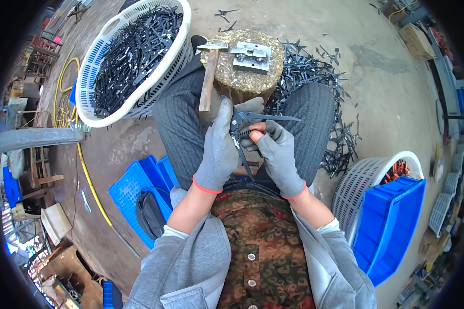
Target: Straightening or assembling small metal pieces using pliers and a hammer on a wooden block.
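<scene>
My left hand (215,147), in a grey glove with a red cuff, is closed around dark metal pruning shears (236,122) above my lap. Their long, narrow arms spread apart, one to the right and one down toward me. My right hand (283,157) wears a matching glove with thumb and index fingertip bare. Those fingertips pinch a small dark coil spring (247,135) beside the shears. Just beyond my hands stands a round, rough-topped stump (237,85). On it lie a wooden-handled hammer (209,77) and a metal block fixture (252,57).
A white basket (185,56) full of black metal parts stands at the far left. Loose black parts (307,67) cover the floor right of the stump. Near right are another white basket (351,193) and a blue bin (389,226). Blue crates (122,188) and a yellow hose (90,185) lie left.
</scene>
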The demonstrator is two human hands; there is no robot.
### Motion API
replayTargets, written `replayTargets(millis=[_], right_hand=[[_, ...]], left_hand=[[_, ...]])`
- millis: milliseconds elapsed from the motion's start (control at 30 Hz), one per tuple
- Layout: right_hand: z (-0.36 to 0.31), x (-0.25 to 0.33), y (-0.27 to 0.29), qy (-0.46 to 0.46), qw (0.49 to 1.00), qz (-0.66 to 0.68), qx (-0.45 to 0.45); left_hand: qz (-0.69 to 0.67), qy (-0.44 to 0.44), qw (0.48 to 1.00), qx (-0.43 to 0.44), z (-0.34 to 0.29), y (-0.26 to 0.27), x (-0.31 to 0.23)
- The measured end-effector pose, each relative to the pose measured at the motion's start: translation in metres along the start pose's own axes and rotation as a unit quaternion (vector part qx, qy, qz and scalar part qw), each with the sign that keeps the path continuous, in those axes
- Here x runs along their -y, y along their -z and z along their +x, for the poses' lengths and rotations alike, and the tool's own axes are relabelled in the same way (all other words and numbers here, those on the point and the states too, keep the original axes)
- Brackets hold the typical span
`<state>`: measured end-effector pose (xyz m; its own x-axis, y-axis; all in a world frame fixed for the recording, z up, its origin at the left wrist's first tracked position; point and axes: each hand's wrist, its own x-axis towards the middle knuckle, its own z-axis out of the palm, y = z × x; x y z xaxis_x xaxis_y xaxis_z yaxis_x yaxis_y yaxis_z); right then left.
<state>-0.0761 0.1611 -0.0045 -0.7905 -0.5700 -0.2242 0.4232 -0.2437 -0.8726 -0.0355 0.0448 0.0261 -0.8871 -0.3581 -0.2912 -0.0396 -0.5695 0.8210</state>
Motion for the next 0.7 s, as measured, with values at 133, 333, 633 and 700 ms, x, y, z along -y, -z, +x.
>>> replayTargets(millis=[133, 333, 633, 700], right_hand=[[-0.0011, -0.0072, 0.0028, -0.018, 0.999, 0.042, 0.006], [-0.0043, -0.0078, 0.0036, -0.026, 0.998, 0.048, 0.027], [-0.0027, -0.0051, 0.0036, -0.011, 0.998, 0.003, 0.055], [-0.0020, -0.0053, 0.0000, 0.009, 0.999, 0.012, 0.043]], left_hand=[[0.020, 0.025, 0.999, 0.002, -0.0037, 0.0004, 0.0027], [0.120, -0.047, 0.991, 0.036, -0.0098, -0.0006, 0.0036], [0.042, -0.029, 0.998, 0.022, -0.0110, 0.0011, 0.0066], [0.083, -0.058, 0.994, 0.046, -0.0115, 0.0010, 0.0060]])
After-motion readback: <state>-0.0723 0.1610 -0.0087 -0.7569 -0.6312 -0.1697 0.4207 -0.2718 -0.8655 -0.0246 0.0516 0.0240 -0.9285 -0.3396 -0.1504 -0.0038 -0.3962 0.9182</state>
